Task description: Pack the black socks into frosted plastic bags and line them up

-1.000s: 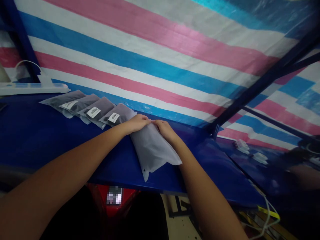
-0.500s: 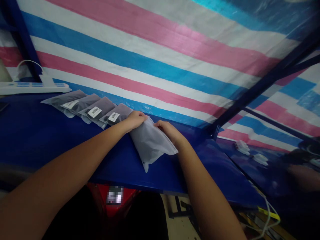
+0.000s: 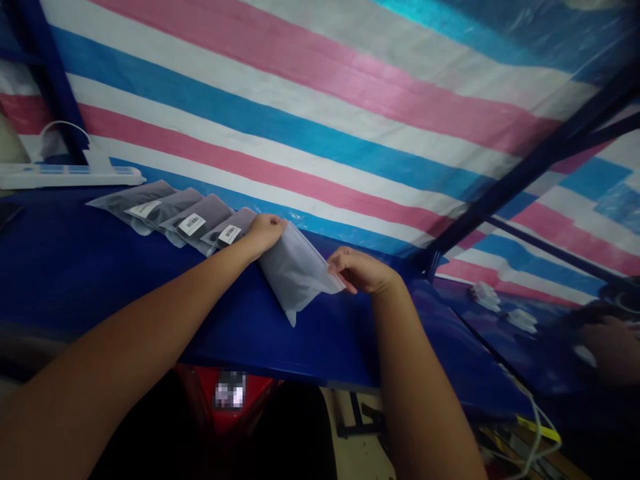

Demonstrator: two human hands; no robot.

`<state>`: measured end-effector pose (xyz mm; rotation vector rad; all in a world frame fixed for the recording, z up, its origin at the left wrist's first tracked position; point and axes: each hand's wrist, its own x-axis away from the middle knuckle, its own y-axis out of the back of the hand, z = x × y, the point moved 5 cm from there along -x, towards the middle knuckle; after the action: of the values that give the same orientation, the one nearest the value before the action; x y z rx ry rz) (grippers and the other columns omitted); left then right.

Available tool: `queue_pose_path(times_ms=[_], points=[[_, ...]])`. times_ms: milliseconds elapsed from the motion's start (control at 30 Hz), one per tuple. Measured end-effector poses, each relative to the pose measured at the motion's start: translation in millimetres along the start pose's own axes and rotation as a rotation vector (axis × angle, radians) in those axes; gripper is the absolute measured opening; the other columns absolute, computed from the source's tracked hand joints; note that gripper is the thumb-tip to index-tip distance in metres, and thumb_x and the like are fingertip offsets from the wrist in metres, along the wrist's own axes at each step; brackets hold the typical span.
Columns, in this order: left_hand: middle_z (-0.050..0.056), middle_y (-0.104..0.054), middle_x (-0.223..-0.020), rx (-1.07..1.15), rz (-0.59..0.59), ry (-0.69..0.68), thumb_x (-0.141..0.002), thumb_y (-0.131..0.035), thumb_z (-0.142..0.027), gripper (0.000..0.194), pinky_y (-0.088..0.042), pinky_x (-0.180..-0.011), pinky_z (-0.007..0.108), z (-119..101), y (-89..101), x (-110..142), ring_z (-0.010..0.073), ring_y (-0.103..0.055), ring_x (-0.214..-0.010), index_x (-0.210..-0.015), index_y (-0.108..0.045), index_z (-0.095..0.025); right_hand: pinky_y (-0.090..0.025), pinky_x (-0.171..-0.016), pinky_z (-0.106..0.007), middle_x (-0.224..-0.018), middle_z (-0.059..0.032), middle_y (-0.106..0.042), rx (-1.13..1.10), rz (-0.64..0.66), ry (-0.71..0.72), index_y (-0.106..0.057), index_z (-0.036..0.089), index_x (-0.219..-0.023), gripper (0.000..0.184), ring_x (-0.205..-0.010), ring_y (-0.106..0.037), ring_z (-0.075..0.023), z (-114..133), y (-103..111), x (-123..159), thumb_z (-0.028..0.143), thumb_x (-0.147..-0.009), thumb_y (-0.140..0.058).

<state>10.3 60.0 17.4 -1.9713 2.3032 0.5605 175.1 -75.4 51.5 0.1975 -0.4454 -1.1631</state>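
Note:
A frosted zip bag [image 3: 295, 270] lies slanted on the blue table [image 3: 225, 333], one lower corner pointing toward me. My left hand [image 3: 267, 233] pinches the far end of its zip edge. At the near right end of that same edge, my right hand [image 3: 357, 268] has its fingers closed on the strip. Whether anything is inside this bag I cannot tell. To the left, several similar frosted bags [image 3: 213, 213] overlap in a row, with dark contents and white barcode labels [image 3: 192, 224]. My left hand partly covers the nearest of them.
A white power strip [image 3: 70, 176] sits at the back left. Striped plastic sheeting [image 3: 280, 133] hangs behind the table. On the right-hand table are small white items [image 3: 521, 320] and another person's blurred hand [image 3: 613, 347]. Something red [image 3: 215, 393] is below the table edge.
My right hand has slid along the zip edge, away from my left hand, toward the bag's near right end. The strip now looks straighter. My left hand has barely moved.

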Motion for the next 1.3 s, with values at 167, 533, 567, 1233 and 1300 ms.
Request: queue_pose_path(times_ms=[167, 533, 567, 1233, 1300], points=[[0.0, -0.057, -0.066, -0.021, -0.084, -0.012, -0.078, -0.056, -0.04, 0.023, -0.036, -0.063, 0.029, 1, 5.6, -3, 0.0177, -0.052, -0.067, -0.066, -0.06, -0.02, -0.027, -0.032, -0.02, -0.038, -0.0005, -0.052, -0.009, 0.074, -0.003, -0.065, 0.015, -0.051, 0.024, -0.027, -0.038, -0.0095, 4, 0, 11, 0.031, -0.065, -0.053], [0.004, -0.067, -0.078, -0.054, 0.002, -0.113, -0.083, -0.053, -0.043, 0.027, -0.044, -0.068, 0.03, -1, -5.5, -3, 0.02, -0.061, -0.077, -0.079, -0.064, -0.019, -0.034, -0.037, -0.019, -0.047, -0.001, -0.059, 0.052, 0.098, -0.042, -0.064, 0.015, -0.065, 0.035, -0.036, -0.047, -0.0093, -2, 4, 11, 0.047, -0.077, -0.066], [0.004, -0.068, -0.081, -0.066, 0.019, -0.135, -0.083, -0.053, -0.044, 0.027, -0.045, -0.07, 0.03, 0, -8.6, -3, 0.0201, -0.061, -0.078, -0.081, -0.064, -0.019, -0.034, -0.037, -0.019, -0.046, 0.0006, -0.056, 0.052, 0.083, -0.034, -0.063, 0.015, -0.065, 0.035, -0.037, -0.045, -0.0088, -3, 4, 7, 0.048, -0.076, -0.068], [0.011, -0.061, -0.125, -0.324, 0.18, -0.142, -0.085, -0.054, -0.039, 0.047, -0.047, -0.092, 0.038, -6, -21.8, 18, 0.0254, -0.061, -0.108, -0.128, -0.043, -0.022, -0.026, -0.036, -0.022, -0.05, 0.0019, -0.047, 0.375, -0.256, -0.15, -0.064, 0.017, -0.072, 0.045, -0.04, -0.038, -0.0085, -25, 30, -12, 0.061, -0.083, -0.058], [0.011, -0.061, -0.124, -0.321, 0.179, -0.139, -0.084, -0.054, -0.038, 0.047, -0.047, -0.092, 0.038, -6, -21.6, 19, 0.0253, -0.061, -0.108, -0.127, -0.044, -0.022, -0.026, -0.037, -0.022, -0.052, 0.0012, -0.048, 0.361, -0.278, -0.156, -0.066, 0.016, -0.073, 0.047, -0.042, -0.038, -0.0083, -24, 31, -11, 0.062, -0.083, -0.057]])
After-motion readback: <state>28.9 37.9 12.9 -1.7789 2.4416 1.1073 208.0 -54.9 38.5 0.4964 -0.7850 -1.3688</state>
